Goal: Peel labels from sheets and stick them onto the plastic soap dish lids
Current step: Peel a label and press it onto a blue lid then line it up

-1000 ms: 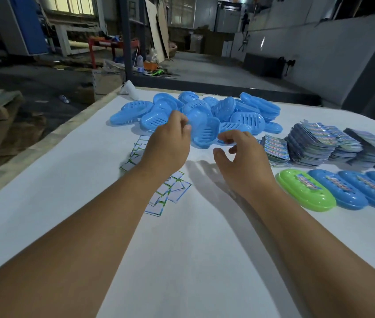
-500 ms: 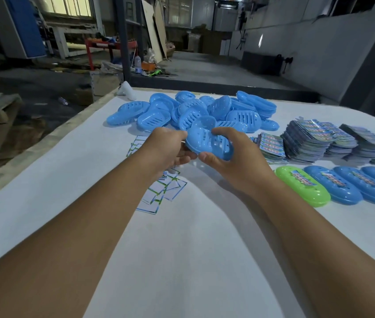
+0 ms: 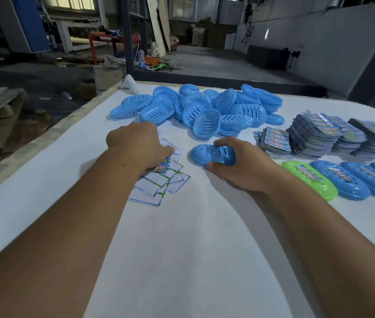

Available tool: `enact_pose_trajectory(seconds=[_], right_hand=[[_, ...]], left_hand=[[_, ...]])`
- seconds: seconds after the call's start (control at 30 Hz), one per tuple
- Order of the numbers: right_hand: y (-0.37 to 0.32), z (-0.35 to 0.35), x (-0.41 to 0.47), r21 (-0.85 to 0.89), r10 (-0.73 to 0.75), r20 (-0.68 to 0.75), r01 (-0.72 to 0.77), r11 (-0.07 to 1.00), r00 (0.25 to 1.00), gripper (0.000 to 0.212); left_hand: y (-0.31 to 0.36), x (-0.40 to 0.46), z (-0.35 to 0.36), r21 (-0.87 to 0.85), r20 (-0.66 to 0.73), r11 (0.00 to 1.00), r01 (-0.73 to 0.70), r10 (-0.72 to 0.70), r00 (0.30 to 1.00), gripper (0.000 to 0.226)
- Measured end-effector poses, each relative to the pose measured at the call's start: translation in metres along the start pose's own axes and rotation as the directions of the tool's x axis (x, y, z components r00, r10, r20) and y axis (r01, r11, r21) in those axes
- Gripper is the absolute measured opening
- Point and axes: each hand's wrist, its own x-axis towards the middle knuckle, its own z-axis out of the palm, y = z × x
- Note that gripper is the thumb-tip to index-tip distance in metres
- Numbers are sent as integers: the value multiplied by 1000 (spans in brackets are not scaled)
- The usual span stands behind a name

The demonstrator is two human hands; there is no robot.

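Note:
My right hand [image 3: 241, 168] grips a plain blue soap dish lid [image 3: 211, 154], dome side up, resting on the white table. My left hand [image 3: 140, 145] is down on a scatter of sheets, its fingers curled onto a coloured label sheet [image 3: 162, 166]; the fingertips are hidden. Around it lie peeled white backing sheets [image 3: 156, 187] with green-blue borders. A pile of blue lids [image 3: 205, 111] sits beyond both hands. At the right stand stacks of printed label sheets [image 3: 317, 136].
A row of labelled lids lies at the right: one green lid [image 3: 308, 180], then blue lids [image 3: 352, 182] running off the frame. The table's left edge [image 3: 44, 136] drops to a cluttered workshop floor. A white cone-shaped object [image 3: 129, 83] sits at the far corner.
Both hands drew a blue lid out of the pile. My right hand has set it down on the table, and my left hand let go and moved left onto the label sheets.

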Motion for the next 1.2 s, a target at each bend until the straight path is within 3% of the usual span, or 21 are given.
enact_pose_trajectory(seconds=[0.1,0.23,0.33,0.5,0.67,0.77,0.87,1.03,1.2], right_hand=[[0,1,0,-6,2,1,-2,1000,1000,66],[-1,2,0,-20,-8,-2,8,1000,1000,67],[-2,2,0,-31,-3,2,3,1000,1000,68],[-5,1,-2,-22,3,-4,-3,1000,1000,69],[-14,-1,-2,233,-12,-252,72,970,968,38],[-22,0,-2,487,16,-228,99,868,974,26],[-25,1,0,643,40,-164,76,762,986,29],[-22,-3,2,692,117,-197,54,720,973,19],[-20,-8,2,698,159,-243,59,713,957,9]], left_hand=[[-1,-1,-1,-62,32,998,-1,3,999,60],[3,0,1,-333,-21,943,-18,11,1000,58],[9,1,4,-543,-117,836,-73,10,993,53],[20,-5,0,-812,-170,568,-133,-12,985,51],[31,-12,-4,-967,-55,246,-62,35,998,43],[37,-17,-5,-991,-35,123,-46,89,995,30],[42,-22,-5,-999,-19,43,-25,124,992,19],[42,-19,-3,-999,23,38,17,158,987,9],[42,-18,-3,-983,3,183,-25,150,989,17]])
